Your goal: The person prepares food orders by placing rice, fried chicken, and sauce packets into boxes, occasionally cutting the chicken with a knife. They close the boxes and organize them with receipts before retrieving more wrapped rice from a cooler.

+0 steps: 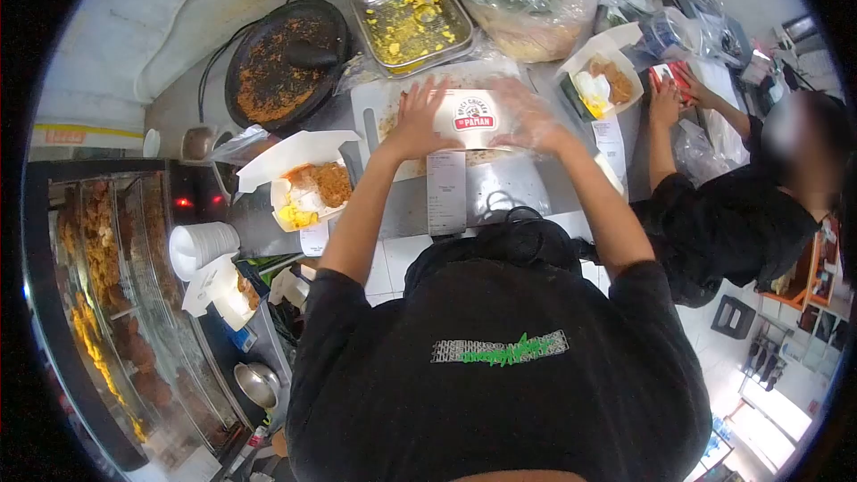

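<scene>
A closed white takeaway box (pixel 475 113) with a red "Spicy Chicken Paman" label lies before me on the worktop. My left hand (pixel 418 118) is at its left side, fingers pointing away and thumb along the near edge, gripping it. At the opposite side is my right hand (pixel 528 116), its fingers smeared by motion and its thumb at the near corner. Beneath the box shows a white cutting board (pixel 368 107). A printed receipt (pixel 446 192) hangs toward me from under the box.
Open food boxes stand left (pixel 303 192) and right (pixel 600 80). Behind are a stone mortar (pixel 308 31), a steel tray (pixel 402 58) with yellow food and a plastic bag (pixel 527 0). At right, a co-worker (pixel 741 205) handles a red-and-white box (pixel 671 78). A heated display (pixel 116 303) stands left.
</scene>
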{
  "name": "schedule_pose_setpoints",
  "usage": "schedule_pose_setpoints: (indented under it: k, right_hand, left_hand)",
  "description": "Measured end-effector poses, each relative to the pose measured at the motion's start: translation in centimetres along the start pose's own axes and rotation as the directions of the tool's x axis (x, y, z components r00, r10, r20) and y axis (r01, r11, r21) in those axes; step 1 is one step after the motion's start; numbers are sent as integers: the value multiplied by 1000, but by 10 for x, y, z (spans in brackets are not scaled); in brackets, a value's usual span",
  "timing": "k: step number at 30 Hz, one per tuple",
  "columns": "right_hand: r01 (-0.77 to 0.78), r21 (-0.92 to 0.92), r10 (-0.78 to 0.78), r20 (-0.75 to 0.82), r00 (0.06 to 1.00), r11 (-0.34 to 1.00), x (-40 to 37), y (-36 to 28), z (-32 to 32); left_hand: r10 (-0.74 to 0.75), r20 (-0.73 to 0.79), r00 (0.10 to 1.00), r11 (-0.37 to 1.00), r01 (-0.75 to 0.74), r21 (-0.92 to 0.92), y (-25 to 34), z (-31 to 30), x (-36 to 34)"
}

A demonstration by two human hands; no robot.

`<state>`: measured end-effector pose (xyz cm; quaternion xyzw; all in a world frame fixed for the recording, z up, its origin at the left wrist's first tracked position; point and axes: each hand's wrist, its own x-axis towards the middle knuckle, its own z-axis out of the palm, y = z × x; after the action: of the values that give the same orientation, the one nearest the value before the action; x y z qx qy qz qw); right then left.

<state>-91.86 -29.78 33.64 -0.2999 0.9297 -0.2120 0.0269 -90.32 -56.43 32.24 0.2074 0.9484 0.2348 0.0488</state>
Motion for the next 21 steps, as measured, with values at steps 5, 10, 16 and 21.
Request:
schedule_pose_setpoints:
  k: [5, 10, 16, 21]
  right_hand:
    - [116, -244, -28, 338, 941, 963, 22, -9, 4]
    - [172, -176, -120, 273, 954, 969, 16, -3, 4]
    - [286, -105, -245, 291, 925, 952, 20, 14, 5]
    - [291, -85, -282, 107, 954, 953, 5, 10, 13]
  left_hand:
    - [116, 240, 964, 955, -175, 238, 12, -2, 14]
    - [232, 371, 899, 924, -323, 206, -6, -5, 19]
    - [310, 390, 867, 832, -446, 330, -6, 1, 13]
    - [388, 364, 847, 821, -497, 281, -9, 0, 5]
